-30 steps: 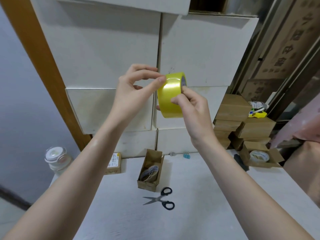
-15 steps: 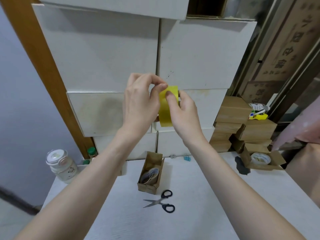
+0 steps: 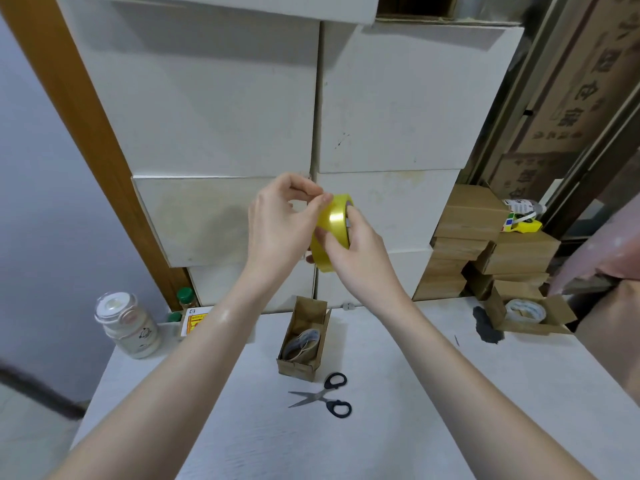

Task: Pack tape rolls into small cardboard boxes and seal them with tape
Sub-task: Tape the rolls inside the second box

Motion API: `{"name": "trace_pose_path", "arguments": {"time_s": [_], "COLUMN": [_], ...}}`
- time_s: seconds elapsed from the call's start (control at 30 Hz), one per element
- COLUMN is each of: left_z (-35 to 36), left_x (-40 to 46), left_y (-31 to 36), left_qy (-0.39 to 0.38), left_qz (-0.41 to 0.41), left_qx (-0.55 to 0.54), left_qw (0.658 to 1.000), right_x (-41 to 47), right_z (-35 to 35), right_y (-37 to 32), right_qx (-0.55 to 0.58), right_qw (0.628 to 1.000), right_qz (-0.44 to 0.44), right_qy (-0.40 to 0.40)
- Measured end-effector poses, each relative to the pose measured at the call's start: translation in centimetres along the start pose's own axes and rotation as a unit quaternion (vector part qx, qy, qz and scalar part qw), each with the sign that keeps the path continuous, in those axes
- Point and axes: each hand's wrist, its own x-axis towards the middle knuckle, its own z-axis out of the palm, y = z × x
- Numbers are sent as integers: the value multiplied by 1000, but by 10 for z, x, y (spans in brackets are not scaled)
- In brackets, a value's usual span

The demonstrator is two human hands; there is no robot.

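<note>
A yellow tape roll (image 3: 333, 223) is held up in the air above the table, edge toward me. My right hand (image 3: 356, 254) grips it, thumb on the outer band and fingers at its core. My left hand (image 3: 282, 226) pinches at the roll's upper edge with thumb and forefinger. Below them a small open cardboard box (image 3: 301, 341) stands on the white table (image 3: 398, 410) with a tape roll inside. Another open small box (image 3: 533, 315) with a white tape roll lies at the right.
Black-handled scissors (image 3: 323, 394) lie in front of the small box. Closed brown boxes (image 3: 481, 244) are stacked at back right, large white cartons (image 3: 221, 109) behind. A white jar (image 3: 126, 323) stands at the left edge. Another person's arm (image 3: 609, 306) is at right.
The roll has turned in my hands, from nearly face-hidden to edge-on, and dropped slightly. My left fingers shifted along its top rim. Table items stayed put.
</note>
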Motion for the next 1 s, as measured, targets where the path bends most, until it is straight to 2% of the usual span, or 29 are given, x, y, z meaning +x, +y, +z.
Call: {"name": "trace_pose_path", "arguments": {"time_s": [0.07, 0.23, 0.33, 0.5, 0.6, 0.73, 0.83, 1.0], "left_z": [1, 6, 12, 3, -3, -2, 2, 6], "left_x": [-2, -14, -23, -22, -26, -43, -58, -79], "left_y": [-2, -13, -25, -64, -95, -137, -164, -201], "left_qy": [6, 6, 7, -68, -142, -232, -245, -244], "left_qz": [25, 43, 27, -71, -130, -182, -196, -219], "left_qx": [6, 9, -8, -18, -23, -5, 30, 44], "left_qw": [1000, 999, 1000, 995, 981, 955, 949, 944], "right_x": [-1, -9, -14, -28, -35, -49, -65, -84], "right_z": [1, 10, 12, 27, 43, 59, 73, 97], "right_y": [7, 23, 40, 66, 88, 120, 142, 166], "right_qx": [-49, -80, 6, 81, 151, 189, 199, 192], "right_qw": [999, 996, 992, 979, 947, 911, 894, 893], "right_qz": [-4, 27, 124, 186, 276, 363, 396, 404], "right_qy": [2, 8, -1, -28, -60, -56, -56, -48]}}
